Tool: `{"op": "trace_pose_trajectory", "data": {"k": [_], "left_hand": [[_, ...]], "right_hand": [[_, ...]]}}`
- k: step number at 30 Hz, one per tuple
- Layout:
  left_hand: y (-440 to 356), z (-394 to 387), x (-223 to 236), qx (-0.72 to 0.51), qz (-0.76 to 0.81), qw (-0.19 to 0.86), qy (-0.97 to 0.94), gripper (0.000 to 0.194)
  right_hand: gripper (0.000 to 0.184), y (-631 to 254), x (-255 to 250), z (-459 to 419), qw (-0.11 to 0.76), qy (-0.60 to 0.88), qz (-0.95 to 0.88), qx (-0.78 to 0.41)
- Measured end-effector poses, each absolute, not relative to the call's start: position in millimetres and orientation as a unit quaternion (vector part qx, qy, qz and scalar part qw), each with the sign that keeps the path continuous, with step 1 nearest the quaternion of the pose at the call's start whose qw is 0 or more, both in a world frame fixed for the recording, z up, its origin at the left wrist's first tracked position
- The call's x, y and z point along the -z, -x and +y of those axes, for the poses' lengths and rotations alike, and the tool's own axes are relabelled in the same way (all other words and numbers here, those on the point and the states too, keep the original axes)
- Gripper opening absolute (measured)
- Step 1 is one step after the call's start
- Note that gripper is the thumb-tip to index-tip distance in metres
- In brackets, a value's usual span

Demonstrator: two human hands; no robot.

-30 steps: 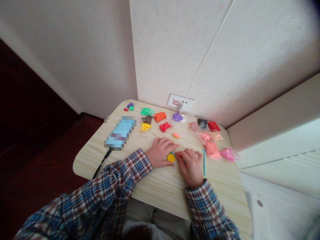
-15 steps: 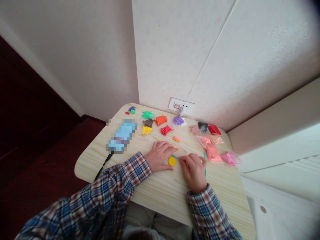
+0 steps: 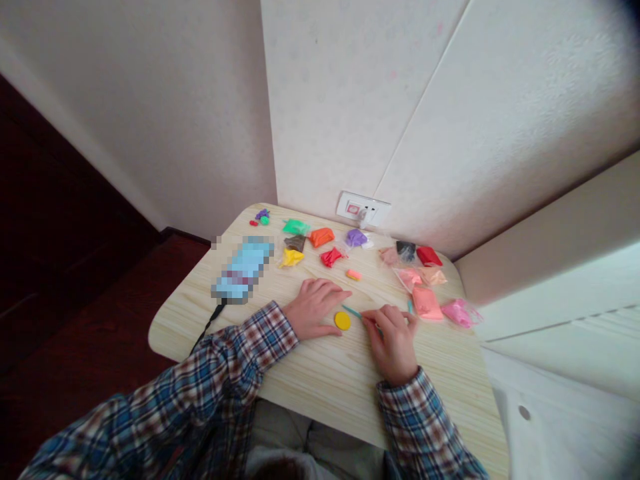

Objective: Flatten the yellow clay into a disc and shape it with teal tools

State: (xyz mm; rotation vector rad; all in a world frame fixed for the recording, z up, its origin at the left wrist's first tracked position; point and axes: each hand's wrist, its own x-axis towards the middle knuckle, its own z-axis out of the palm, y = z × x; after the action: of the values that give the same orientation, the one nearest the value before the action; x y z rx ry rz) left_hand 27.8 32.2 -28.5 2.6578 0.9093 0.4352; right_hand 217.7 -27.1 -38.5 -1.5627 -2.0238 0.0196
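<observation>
My left hand [image 3: 316,310] rests on the table with its fingers and thumb apart, beside a flat yellow clay disc [image 3: 343,321]. The disc lies between the thumb and the forefinger side, with a small gap to the hand. My right hand [image 3: 393,337] is closed in a pinch on a thin teal modelling tool [image 3: 352,311], whose narrow tip points left, just above the disc. A second teal stick [image 3: 411,307] lies behind the right hand, mostly hidden. Past the hands sits a small pink-and-yellow clay piece [image 3: 353,275].
Bagged clay lies along the back: green [image 3: 297,227], orange [image 3: 321,237], yellow [image 3: 291,258], purple [image 3: 357,238], and coral [image 3: 427,304] at right. A blurred phone [image 3: 245,267] with a black cable [image 3: 210,323] lies left. Small purple clay balls [image 3: 262,214] sit in the far left corner.
The right hand has drawn the tool rightward, away from the yellow disc. The left hand has shifted slightly left, so the disc now lies free of its fingers.
</observation>
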Motion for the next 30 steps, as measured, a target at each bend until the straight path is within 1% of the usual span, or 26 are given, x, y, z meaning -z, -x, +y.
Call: {"op": "trace_pose_trajectory", "data": {"k": [5, 11, 15, 22, 30], "left_hand": [[-33.3, 33.0, 28.7, -0.158, 0.312, 0.141, -0.926, 0.072], [-27.6, 31.9, 28.2, -0.154, 0.320, 0.146, -0.923, 0.072], [-30.0, 33.7, 27.8, -0.154, 0.321, 0.145, -0.923, 0.070], [-25.9, 33.1, 29.2, -0.159, 0.319, 0.146, -0.923, 0.073], [-32.2, 34.4, 29.4, -0.159, 0.314, 0.139, -0.926, 0.070]], "right_hand": [[0.018, -211.2, 37.0, -25.3, 0.283, 0.571, -0.770, -0.018], [0.019, -218.4, 38.8, -27.1, 0.295, 0.582, -0.758, -0.003], [0.019, -212.8, 37.0, -25.5, 0.285, 0.573, -0.769, -0.013], [0.019, -216.9, 38.7, -26.8, 0.292, 0.582, -0.759, -0.004], [0.018, -213.2, 39.0, -24.4, 0.283, 0.576, -0.767, -0.006]]}}
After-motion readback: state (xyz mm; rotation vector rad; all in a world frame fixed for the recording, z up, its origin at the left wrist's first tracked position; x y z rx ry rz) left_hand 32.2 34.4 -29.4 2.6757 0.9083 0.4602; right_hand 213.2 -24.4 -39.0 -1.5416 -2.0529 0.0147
